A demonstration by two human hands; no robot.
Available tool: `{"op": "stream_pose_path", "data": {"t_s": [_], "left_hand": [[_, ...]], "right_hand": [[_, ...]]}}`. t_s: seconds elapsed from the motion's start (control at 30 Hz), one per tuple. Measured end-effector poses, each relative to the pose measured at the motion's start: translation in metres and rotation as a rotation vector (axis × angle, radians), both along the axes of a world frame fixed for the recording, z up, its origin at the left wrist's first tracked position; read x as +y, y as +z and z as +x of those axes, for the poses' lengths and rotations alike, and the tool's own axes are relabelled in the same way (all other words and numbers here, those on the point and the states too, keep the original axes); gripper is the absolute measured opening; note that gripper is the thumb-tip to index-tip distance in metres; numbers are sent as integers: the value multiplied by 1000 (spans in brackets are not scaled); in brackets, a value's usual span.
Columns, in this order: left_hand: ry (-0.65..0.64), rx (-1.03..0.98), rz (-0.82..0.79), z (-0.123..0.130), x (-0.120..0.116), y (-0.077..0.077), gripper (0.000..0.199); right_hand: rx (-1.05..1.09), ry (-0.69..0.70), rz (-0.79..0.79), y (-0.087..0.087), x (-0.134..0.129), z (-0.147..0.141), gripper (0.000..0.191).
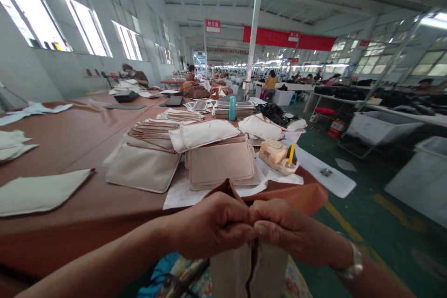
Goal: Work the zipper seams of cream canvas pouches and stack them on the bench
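Pinched between both hands is a cream fabric piece [232, 272] with brown edging, like a bag panel. A dark seam or opening runs down its middle, and a brown folded tip shows above my knuckles. My left hand [218, 223] is closed on the piece from the left. Thumb and fingers of my right hand [282, 226] are pressed together on it from the right, touching my left hand. What lies directly under the fingertips is hidden. Just beyond my hands, a stack of beige panels [221, 163] lies on white paper on the table.
More cream panels [143, 163] fan out at the left of the stack, on the brown-covered table [80, 149]. A container with a yellow-handled tool [291, 152] stands near the right corner. Farther back is a teal bottle [232, 108]. White bins [380, 125] stand on the right; people sit farther off.
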State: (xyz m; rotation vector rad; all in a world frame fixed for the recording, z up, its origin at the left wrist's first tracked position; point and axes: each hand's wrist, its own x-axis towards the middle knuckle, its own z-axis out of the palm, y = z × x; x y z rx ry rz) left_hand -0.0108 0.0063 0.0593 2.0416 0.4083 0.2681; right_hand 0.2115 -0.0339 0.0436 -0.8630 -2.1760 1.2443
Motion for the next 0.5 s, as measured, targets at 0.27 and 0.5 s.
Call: {"op": "stream_pose_path", "data": {"t_s": [0.27, 0.5], "left_hand": [[-36, -77, 181, -10, 4, -9, 28], [15, 212, -15, -53, 46, -31, 48]], "right_hand": [[85, -113, 174, -23, -1, -12, 16], [88, -296, 388, -30, -9, -3, 17]]}}
